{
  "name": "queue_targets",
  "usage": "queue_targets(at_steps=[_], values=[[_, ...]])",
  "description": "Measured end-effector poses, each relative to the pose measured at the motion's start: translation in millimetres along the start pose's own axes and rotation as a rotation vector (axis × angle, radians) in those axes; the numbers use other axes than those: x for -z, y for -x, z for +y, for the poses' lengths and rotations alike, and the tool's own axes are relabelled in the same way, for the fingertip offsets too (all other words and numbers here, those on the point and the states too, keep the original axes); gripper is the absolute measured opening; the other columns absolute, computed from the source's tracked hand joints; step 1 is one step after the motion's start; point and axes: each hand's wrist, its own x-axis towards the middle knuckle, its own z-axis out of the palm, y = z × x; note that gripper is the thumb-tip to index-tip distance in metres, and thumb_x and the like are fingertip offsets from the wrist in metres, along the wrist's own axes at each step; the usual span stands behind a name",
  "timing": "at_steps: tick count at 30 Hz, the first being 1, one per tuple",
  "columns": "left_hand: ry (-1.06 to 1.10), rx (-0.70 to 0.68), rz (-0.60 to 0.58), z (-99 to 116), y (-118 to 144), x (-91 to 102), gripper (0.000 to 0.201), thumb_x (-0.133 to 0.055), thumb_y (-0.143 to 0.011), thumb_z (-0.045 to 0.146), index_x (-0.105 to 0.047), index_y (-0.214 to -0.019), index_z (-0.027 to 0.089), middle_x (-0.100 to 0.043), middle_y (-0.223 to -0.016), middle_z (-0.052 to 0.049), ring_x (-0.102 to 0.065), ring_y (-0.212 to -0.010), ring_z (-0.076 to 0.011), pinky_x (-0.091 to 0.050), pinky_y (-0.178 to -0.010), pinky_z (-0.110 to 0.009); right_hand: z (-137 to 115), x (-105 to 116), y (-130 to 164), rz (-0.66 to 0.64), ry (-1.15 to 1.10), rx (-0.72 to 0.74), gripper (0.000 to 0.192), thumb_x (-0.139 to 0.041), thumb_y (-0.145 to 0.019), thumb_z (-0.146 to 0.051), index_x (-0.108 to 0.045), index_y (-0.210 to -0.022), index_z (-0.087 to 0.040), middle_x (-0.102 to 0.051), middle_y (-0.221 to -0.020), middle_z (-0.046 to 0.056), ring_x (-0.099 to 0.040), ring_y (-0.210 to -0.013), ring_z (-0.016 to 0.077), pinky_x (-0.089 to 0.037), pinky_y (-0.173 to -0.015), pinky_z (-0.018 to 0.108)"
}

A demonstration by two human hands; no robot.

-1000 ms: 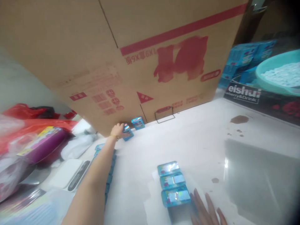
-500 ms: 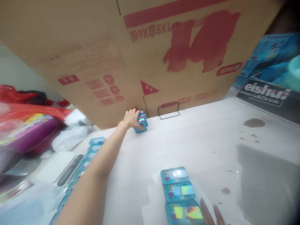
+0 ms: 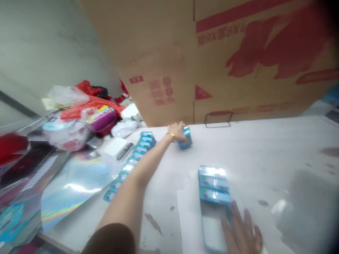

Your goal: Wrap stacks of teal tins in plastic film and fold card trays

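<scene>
Left hand (image 3: pixel 177 131) is reaching out toward 12 o'clock, fingers closing around a small stack of blue packs (image 3: pixel 185 137) sitting on the white table (image 3: pixel 265 155) just in front of the big cardboard box (image 3: pixel 212 60). The grip looks like it is holding the stack, though motion blur is making it hard to be sure. A thin bracelet (image 3: pixel 171 135) is showing at the wrist. Right hand (image 3: pixel 242 233) is lying flat and spread at 5 o'clock, holding nothing, fingertips touching the near end of a tray (image 3: pixel 213 208) with three blue packs lined up in it. A row of blue packs (image 3: pixel 132 160) is running along the table at 10 o'clock, beside the forearm. A white scale (image 3: pixel 118 148) and holographic sheets (image 3: pixel 74 183) are lying farther left, with plastic bags (image 3: pixel 79 113) behind.
</scene>
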Motion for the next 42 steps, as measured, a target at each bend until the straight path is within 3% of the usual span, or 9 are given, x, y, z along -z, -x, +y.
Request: queue_targets(at_steps=[4, 8, 11, 13, 18, 25, 31, 36, 42], values=[[0.304, -0.121, 0.203, -8.2, 113.2, 33.6, 0.109, -0.072, -0.054, 0.060, -0.023, -0.141, 0.018, -0.041, -0.137, -0.013, -0.043, -0.123, -0.0323, -0.036, -0.103, -0.041, -15.0, 6.1, -5.7, -0.012, -0.075, -0.074, 0.059, -0.024, -0.097, -0.036, 0.000, -0.150, -0.024, -0.024, -0.152, 0.006, -0.004, -0.143, 0.0271, -0.011, -0.110, 0.062], [0.498, -0.264, 0.362, -7.2, 232.6, 61.3, 0.113, -0.075, -0.055, 0.055, -0.012, -0.146, 0.033, -0.035, -0.144, -0.002, -0.039, -0.129, -0.0330, -0.032, -0.110, -0.050, -9.4, 20.7, -10.4, -0.027, -0.232, -0.132, 0.053, -0.020, -0.099, -0.034, -0.009, -0.149, -0.023, -0.024, -0.153, 0.004, -0.004, -0.143, 0.0201, -0.009, -0.115, 0.051], [0.584, -0.379, 0.423, 17.0, 297.6, 42.2, 0.115, -0.073, -0.052, 0.059, -0.011, -0.146, 0.037, -0.024, -0.150, 0.000, -0.031, -0.133, -0.0379, -0.027, -0.112, -0.057, -1.3, 32.6, -6.4, -0.078, -0.273, -0.083, 0.050, -0.019, -0.099, -0.033, -0.019, -0.148, -0.021, -0.028, -0.151, 0.003, -0.011, -0.142, 0.0179, -0.011, -0.116, 0.046], [0.612, -0.438, 0.356, 40.1, 316.7, 13.4, 0.115, -0.072, -0.055, 0.058, -0.006, -0.147, 0.035, -0.021, -0.150, -0.003, -0.031, -0.133, -0.0375, -0.032, -0.110, -0.055, 3.6, 36.7, -2.7, -0.110, -0.253, -0.001, 0.049, -0.019, -0.099, -0.031, -0.024, -0.147, -0.022, -0.032, -0.149, 0.001, -0.014, -0.142, 0.0182, -0.011, -0.116, 0.046], [0.571, -0.630, 0.257, 83.0, 301.8, -39.6, 0.111, -0.072, -0.061, 0.047, -0.003, -0.146, 0.030, -0.027, -0.141, -0.011, -0.034, -0.129, -0.0341, -0.036, -0.106, -0.051, 12.9, 32.9, -0.5, -0.127, -0.270, 0.131, 0.047, -0.024, -0.097, -0.028, -0.035, -0.143, -0.023, -0.044, -0.142, 0.002, -0.024, -0.139, 0.0253, -0.013, -0.114, 0.056], [0.208, -0.614, 0.135, 106.0, 286.6, -19.0, 0.104, -0.071, -0.061, 0.038, -0.016, -0.147, 0.016, -0.035, -0.131, -0.017, -0.038, -0.119, -0.0334, -0.039, -0.100, -0.048, 15.3, 30.4, -1.6, -0.062, -0.298, 0.159, 0.052, -0.029, -0.096, -0.025, -0.022, -0.147, -0.026, -0.042, -0.144, 0.004, -0.029, -0.137, 0.0265, -0.019, -0.111, 0.057], [-0.004, -0.537, 0.055, 131.3, 284.8, -6.6, 0.098, -0.072, -0.061, 0.041, -0.027, -0.144, 0.016, -0.038, -0.134, -0.020, -0.039, -0.121, -0.0378, -0.038, -0.097, -0.051, 26.4, 36.6, 0.8, -0.078, -0.260, 0.261, 0.050, -0.035, -0.091, -0.018, -0.038, -0.141, -0.025, -0.048, -0.139, 0.004, -0.030, -0.136, 0.0273, -0.019, -0.111, 0.057], [-0.120, -0.581, 0.098, 143.2, 289.1, -18.0, 0.079, -0.060, -0.078, 0.037, -0.024, -0.144, 0.015, -0.017, -0.153, -0.018, -0.012, -0.140, -0.0387, -0.017, -0.108, -0.060, 29.7, 37.5, 2.5, -0.080, -0.193, 0.330, 0.049, -0.037, -0.090, -0.021, -0.040, -0.139, -0.017, -0.047, -0.139, 0.009, -0.030, -0.136, 0.0290, -0.019, -0.111, 0.055], [-0.129, -0.657, 0.143, 145.0, 283.1, -46.5, 0.087, -0.059, -0.078, 0.041, -0.018, -0.145, 0.004, -0.016, -0.152, -0.022, -0.006, -0.142, -0.0366, -0.007, -0.113, -0.056, 23.1, 45.8, 6.5, -0.011, -0.253, 0.321, 0.054, -0.030, -0.093, -0.020, -0.019, -0.146, -0.014, -0.045, -0.139, 0.012, -0.035, -0.132, 0.0239, -0.023, -0.109, 0.051]])
